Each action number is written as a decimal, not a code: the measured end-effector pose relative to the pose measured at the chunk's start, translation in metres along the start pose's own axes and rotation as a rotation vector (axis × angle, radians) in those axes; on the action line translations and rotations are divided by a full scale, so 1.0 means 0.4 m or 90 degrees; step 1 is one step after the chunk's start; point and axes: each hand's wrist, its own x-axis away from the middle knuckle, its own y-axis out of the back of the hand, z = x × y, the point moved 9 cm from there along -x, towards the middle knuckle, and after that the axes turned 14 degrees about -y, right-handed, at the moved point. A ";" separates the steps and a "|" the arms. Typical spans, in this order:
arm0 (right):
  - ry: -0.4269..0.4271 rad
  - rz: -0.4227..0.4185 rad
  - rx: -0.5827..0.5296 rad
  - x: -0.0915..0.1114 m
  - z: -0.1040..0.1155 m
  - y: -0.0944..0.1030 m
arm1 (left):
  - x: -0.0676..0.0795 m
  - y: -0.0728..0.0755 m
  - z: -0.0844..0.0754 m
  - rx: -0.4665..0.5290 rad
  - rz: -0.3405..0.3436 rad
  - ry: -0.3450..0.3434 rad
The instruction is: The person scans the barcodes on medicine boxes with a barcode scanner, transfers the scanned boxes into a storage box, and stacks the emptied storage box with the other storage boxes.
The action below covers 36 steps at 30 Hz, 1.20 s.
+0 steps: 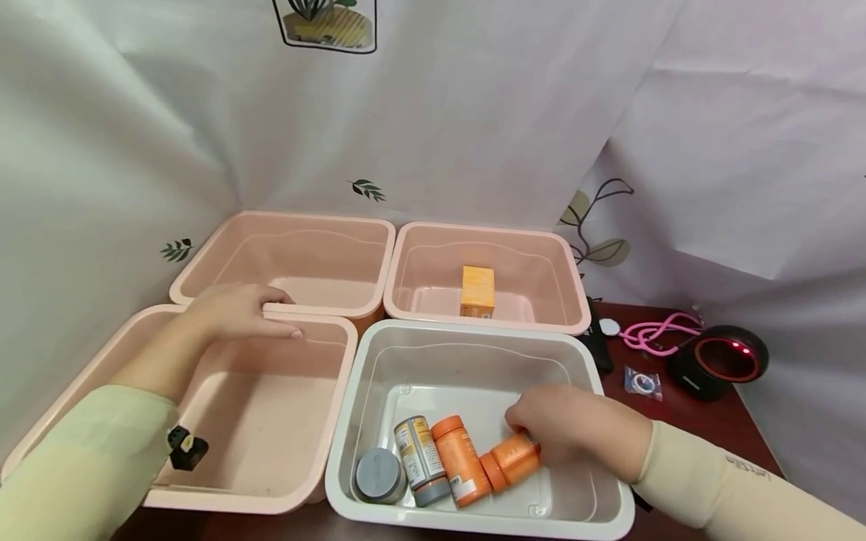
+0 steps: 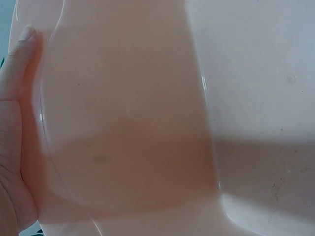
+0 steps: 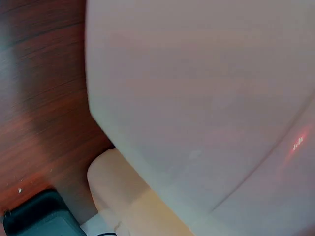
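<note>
In the grey-white bin [image 1: 473, 518], the rightmost orange bottle [image 1: 514, 460] lies on its side, just left of the right hand [image 1: 564, 424], which is the nearer hand. Its long axis runs slantwise, the cap [image 1: 492, 473] to the left and the other end beneath the hand. Whether this grip is closed I cannot tell; the fingertips are hidden. The left hand [image 1: 233, 309] rests loosely on the pink bin [image 1: 342, 383]. Bottle labels carry print too small for reading.

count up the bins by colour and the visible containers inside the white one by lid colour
Pink rectangular plastic bins: 3
White rectangular plastic bin: 1
Orange-lidded cylindrical containers: 2
Grey-lidded cylindrical containers: 2
Total: 8
</note>
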 end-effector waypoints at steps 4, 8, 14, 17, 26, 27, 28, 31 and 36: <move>0.004 0.007 -0.043 -0.005 -0.006 0.008 | 0.001 0.005 0.001 -0.004 0.008 0.003; 0.018 -0.007 -0.057 -0.004 -0.005 0.019 | 0.002 0.009 -0.001 -0.009 0.011 0.002; 0.057 -0.041 -0.098 0.008 -0.001 0.042 | 0.000 0.007 -0.006 -0.007 0.010 -0.002; 0.079 -0.055 -0.144 0.011 0.000 0.052 | -0.006 0.006 -0.009 -0.006 0.002 -0.005; 0.120 -0.094 -0.208 0.008 0.013 0.073 | -0.010 0.006 -0.007 -0.001 -0.006 -0.016; 0.128 -0.103 -0.212 0.010 0.015 0.078 | -0.010 0.006 -0.007 -0.002 -0.007 -0.018; 0.135 -0.115 -0.215 0.013 0.016 0.085 | -0.011 0.005 -0.007 -0.001 -0.008 -0.017; 0.165 -0.170 -0.220 0.030 0.015 0.112 | -0.011 0.000 -0.005 -0.002 -0.001 -0.015; 0.186 -0.268 -0.270 0.089 -0.015 0.173 | -0.008 0.001 -0.002 -0.009 0.004 -0.008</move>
